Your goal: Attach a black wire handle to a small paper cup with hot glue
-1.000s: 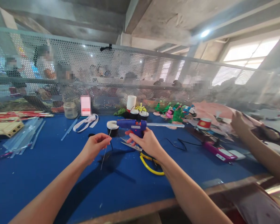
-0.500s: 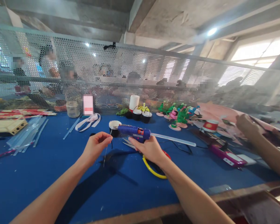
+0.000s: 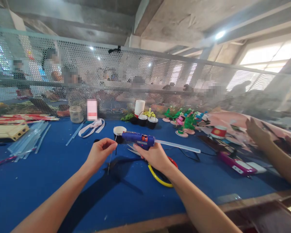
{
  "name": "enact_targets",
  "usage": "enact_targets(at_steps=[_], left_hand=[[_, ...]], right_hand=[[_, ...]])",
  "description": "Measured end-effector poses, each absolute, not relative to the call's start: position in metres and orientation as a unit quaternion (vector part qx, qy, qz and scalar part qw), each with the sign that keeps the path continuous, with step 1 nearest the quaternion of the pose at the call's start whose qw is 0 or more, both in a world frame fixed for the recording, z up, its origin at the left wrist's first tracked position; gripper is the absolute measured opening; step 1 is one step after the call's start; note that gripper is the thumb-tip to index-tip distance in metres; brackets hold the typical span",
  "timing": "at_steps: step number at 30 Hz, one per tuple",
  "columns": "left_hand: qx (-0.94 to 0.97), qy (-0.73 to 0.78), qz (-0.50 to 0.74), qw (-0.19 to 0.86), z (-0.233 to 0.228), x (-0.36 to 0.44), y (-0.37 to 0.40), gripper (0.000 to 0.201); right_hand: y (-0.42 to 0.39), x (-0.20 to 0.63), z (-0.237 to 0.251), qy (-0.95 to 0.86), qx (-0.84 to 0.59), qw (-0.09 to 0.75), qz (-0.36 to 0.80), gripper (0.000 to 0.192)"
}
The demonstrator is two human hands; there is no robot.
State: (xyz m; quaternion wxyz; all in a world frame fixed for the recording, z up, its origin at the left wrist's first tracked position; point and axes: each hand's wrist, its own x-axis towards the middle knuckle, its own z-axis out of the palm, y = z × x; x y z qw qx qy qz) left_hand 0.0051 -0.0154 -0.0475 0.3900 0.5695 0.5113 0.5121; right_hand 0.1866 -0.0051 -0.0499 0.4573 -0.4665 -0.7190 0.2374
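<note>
Glue sticks (image 3: 29,139), clear and loosely heaped, are seen at the far left of the blue bench (image 3: 50,181), beside a pale wooden box (image 3: 8,131). Further back, a glass jar (image 3: 76,114) is set against the perforated metal screen (image 3: 145,84), with a white ribbon (image 3: 91,127) lying just in front of it. Above the middle of the bench, a thin wire (image 3: 111,157) is pinched between thumb and fingers of the left hand (image 3: 100,152), the fingers being closed on its upper end while the rest hangs down. Just to the right, a blue glue gun (image 3: 138,139) is gripped by the right hand (image 3: 155,157), fingers wrapped round its handle; its nozzle is pointed left toward the wire's top, and a clear stick (image 3: 177,146) is seen projecting from its rear. A small spool (image 3: 118,132) stands directly behind the nozzle. Yellow-handled pliers (image 3: 160,178) lie under the right wrist. Coloured craft flowers (image 3: 184,119) are grouped further right, then a pink device (image 3: 236,164). At the right edge, another person's hand (image 3: 258,134) is raised above the bench.
</note>
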Motion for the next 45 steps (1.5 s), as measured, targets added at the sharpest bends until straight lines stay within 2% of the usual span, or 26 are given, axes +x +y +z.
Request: enact_targets(at_steps=[25,45], left_hand=[[0.58,0.508,0.509,0.382,-0.0465,0.0048,-0.0164,0.019],[0.6,0.5,0.494,0.382,-0.0484,0.0041,-0.0151,0.018]], right_hand=[[-0.0097,0.185,-0.0462,-0.723,-0.467,0.456,0.226,0.016],[-0.0092,0.1861,-0.0424,-0.7,-0.475,0.456,0.278,0.018]])
